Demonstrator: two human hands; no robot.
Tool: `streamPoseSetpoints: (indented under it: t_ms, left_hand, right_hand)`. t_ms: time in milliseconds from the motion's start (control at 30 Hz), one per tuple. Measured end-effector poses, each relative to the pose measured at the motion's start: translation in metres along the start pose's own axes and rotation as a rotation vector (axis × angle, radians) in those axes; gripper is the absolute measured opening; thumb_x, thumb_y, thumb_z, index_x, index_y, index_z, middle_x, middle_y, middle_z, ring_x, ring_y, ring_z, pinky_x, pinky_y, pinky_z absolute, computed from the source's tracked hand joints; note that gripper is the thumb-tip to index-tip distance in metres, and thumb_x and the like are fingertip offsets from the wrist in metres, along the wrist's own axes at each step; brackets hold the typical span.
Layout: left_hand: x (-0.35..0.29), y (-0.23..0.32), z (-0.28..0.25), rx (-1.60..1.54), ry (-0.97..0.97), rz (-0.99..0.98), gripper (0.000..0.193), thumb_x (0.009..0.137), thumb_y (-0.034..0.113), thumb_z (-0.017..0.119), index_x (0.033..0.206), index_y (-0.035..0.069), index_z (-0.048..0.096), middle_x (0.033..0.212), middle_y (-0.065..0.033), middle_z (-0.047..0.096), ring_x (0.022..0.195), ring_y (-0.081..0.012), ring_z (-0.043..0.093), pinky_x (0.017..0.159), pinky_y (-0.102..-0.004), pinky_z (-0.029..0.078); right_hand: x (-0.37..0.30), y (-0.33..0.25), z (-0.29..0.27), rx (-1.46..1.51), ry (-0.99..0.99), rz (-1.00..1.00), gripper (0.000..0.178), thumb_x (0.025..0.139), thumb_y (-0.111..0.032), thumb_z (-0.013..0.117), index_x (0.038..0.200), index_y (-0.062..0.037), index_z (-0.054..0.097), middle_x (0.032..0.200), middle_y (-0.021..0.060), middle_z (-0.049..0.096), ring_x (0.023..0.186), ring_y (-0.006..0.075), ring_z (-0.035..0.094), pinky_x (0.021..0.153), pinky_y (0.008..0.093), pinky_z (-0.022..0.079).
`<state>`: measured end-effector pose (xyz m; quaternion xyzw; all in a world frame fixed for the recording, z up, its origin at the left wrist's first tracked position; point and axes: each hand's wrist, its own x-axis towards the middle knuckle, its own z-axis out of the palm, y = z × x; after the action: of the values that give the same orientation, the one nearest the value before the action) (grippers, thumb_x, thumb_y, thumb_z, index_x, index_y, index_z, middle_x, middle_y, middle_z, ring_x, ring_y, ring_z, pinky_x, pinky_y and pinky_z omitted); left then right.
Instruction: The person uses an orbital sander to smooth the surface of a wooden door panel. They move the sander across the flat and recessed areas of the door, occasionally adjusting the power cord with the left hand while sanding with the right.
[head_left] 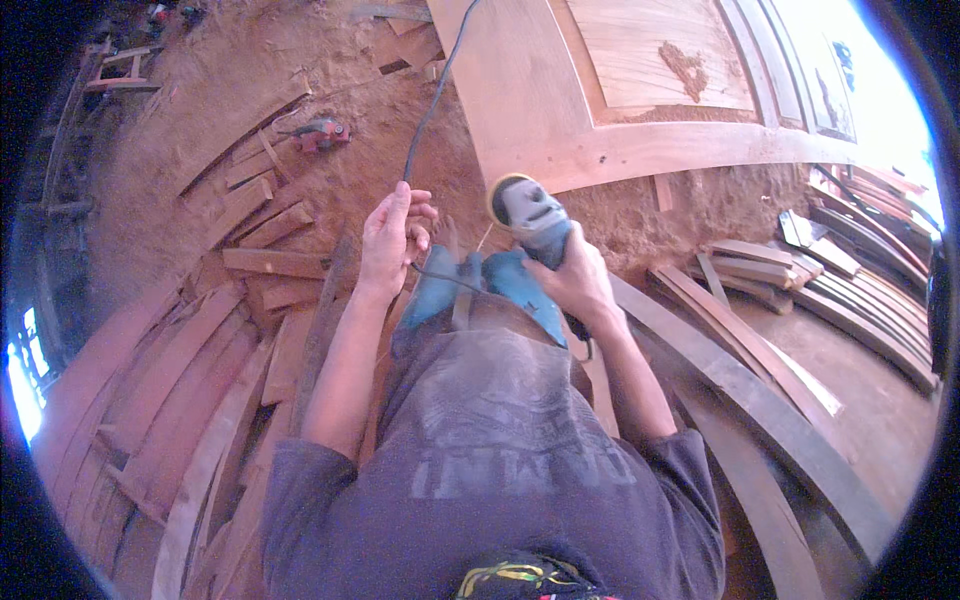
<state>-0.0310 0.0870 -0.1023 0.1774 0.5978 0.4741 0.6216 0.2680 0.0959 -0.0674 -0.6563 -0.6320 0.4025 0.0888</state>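
Observation:
My right hand is wrapped round the body of an angle grinder, whose round disc with a yellowish edge faces up and left. A dark power cord comes down from the top of the view to my left hand. That hand pinches it between thumb and curled fingers, and more of the cord hangs below toward my lap. Just beyond the grinder lies a panelled wooden door, its pale frame nearest me. The grinder is apart from the door.
A red power tool lies on the reddish, dusty ground to the left, near loose wood offcuts. Long boards are stacked at the left. More planks and a pile of timber lie at the right.

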Motion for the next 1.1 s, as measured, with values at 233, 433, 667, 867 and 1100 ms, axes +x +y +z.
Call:
streamPoseSetpoints:
  t_ms: [233,433,667,867,1100]
  left_hand:
    - [-0.007,0.005,0.0,0.026,0.04,0.019,0.048,0.119,0.05,0.056,0.127,0.006,0.073,0.1,-0.0042,0.076,0.057,-0.0059,0.059,0.04,-0.0194,0.03]
    - [-0.011,0.001,0.018,-0.004,0.034,0.013,0.046,0.119,0.049,0.057,0.124,0.006,0.073,0.099,-0.0041,0.075,0.057,-0.0062,0.06,0.04,-0.0193,0.032]
    - [-0.022,0.009,0.025,-0.07,0.019,0.044,0.047,0.118,0.047,0.058,0.123,0.003,0.072,0.096,-0.0054,0.075,0.058,-0.006,0.062,0.041,-0.0188,0.035]
    - [-0.024,0.021,0.031,-0.1,0.004,0.075,0.047,0.118,0.048,0.059,0.123,0.004,0.072,0.096,-0.0048,0.075,0.059,-0.0056,0.061,0.042,-0.0186,0.034]
    - [-0.021,0.021,0.022,-0.129,0.022,0.087,0.046,0.117,0.049,0.06,0.123,0.005,0.072,0.096,-0.0042,0.075,0.057,-0.0047,0.06,0.042,-0.0186,0.034]
  right_hand:
    - [0.009,-0.005,-0.005,-0.13,0.034,-0.003,0.061,0.091,-0.038,0.087,0.123,0.0011,0.054,0.11,0.0348,0.076,0.105,0.0553,0.075,0.088,0.0611,0.06]
    - [0.019,0.031,-0.047,-0.2,0.087,0.139,0.061,0.091,-0.039,0.086,0.124,0.0005,0.054,0.11,0.0347,0.076,0.107,0.0548,0.075,0.089,0.0609,0.06]
    - [0.033,0.107,-0.104,0.021,0.263,0.218,0.065,0.087,-0.037,0.09,0.131,0.0029,0.065,0.105,0.0198,0.08,0.093,0.0275,0.078,0.085,0.0421,0.062]
    - [0.004,0.026,-0.038,0.0,0.019,0.078,0.064,0.087,-0.034,0.092,0.13,0.0026,0.062,0.113,0.0263,0.081,0.106,0.0354,0.082,0.091,0.0466,0.063]
    - [0.011,-0.01,-0.004,-0.184,-0.085,0.044,0.065,0.088,-0.04,0.088,0.127,0.0004,0.055,0.111,0.0352,0.076,0.109,0.0562,0.074,0.091,0.0608,0.06]
